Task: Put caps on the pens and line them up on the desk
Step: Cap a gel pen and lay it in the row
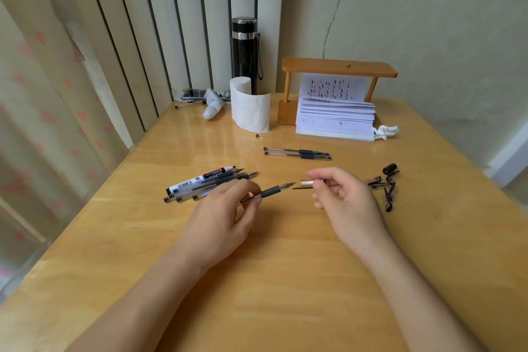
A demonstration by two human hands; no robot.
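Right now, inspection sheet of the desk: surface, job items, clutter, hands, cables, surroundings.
Surface: wooden desk, glossy, small crumbs near the tissue roll.
Job's things: two capped pens lined up side by side; pile of uncapped pens at left; loose caps at right.
Clutter: tissue roll, black flask, paper stack under a wooden stand, crumpled tissue.
Hands: left hand holds an uncapped pen; right hand holds a cap just off the tip.
Cables: nothing seen.
Surroundings: curtain left, cracked wall behind.

Head cam, looks down, desk (pixel 285 266) prob. close.
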